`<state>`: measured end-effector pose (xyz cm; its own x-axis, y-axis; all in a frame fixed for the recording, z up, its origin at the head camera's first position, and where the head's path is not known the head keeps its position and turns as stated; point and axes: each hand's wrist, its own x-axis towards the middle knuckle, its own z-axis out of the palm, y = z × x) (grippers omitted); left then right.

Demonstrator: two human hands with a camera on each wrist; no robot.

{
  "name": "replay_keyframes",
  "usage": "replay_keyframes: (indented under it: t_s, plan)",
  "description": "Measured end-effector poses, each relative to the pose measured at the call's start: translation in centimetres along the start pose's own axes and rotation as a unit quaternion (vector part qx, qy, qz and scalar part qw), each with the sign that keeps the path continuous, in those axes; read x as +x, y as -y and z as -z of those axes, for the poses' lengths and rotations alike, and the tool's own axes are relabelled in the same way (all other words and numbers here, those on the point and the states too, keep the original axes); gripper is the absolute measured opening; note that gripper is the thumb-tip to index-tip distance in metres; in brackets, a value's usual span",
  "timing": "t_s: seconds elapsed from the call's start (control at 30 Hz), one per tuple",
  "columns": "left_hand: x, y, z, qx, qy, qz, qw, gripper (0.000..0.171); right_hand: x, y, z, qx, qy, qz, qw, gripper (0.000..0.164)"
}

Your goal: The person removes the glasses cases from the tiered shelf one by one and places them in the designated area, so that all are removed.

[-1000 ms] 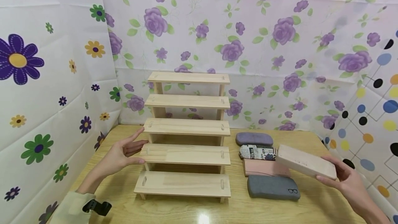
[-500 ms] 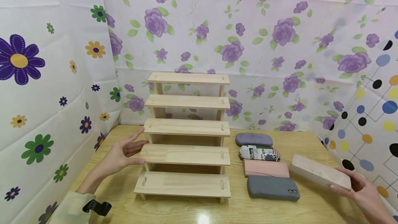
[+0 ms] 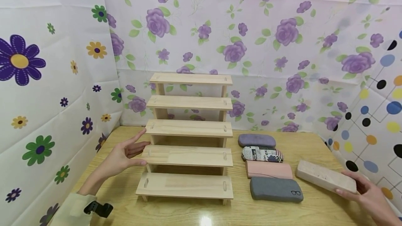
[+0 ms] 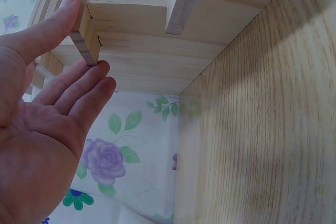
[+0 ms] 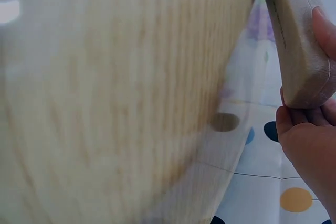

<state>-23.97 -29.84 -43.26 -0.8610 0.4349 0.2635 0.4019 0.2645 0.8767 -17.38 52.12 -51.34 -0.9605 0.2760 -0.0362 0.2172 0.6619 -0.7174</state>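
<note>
One beige case (image 3: 325, 181) juts leftward from the right hand (image 3: 365, 193), fingers pinching its near end.

A small staged recording corner, not a lived-in room: sheets of floral-printed cloth (image 3: 251, 27) hang as walls on three sides of a light wood-grain table (image 3: 307, 140). Just beyond the left hand's fingertips (image 3: 142, 144) stands a pale five-step wooden display riser (image 3: 188, 130); left of the right hand's fingers (image 3: 351, 175) four oblong glasses cases (image 3: 267, 165) lie in a neat row
</note>
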Motion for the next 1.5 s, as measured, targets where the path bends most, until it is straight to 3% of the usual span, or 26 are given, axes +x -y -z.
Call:
replay_keyframes:
  t_s: [0.37, 0.63, 1.5]
  plan:
    - [0.1, 0.0, 0.0, -0.008, -0.001, -0.002, 1.0, 0.107, 0.8, -0.1, 0.3, -0.054, 0.028, 0.05, 0.997, 0.108]
    - [0.1, 0.0, 0.0, -0.007, -0.001, -0.004, 1.0, 0.108, 1.3, -0.4, 0.5, -0.073, 0.042, 0.089, 0.993, 0.1]
    - [0.0, 0.1, 0.1, -0.002, -0.002, -0.005, 1.0, 0.107, 1.6, -0.2, 0.5, -0.113, 0.061, 0.111, 0.985, 0.099]
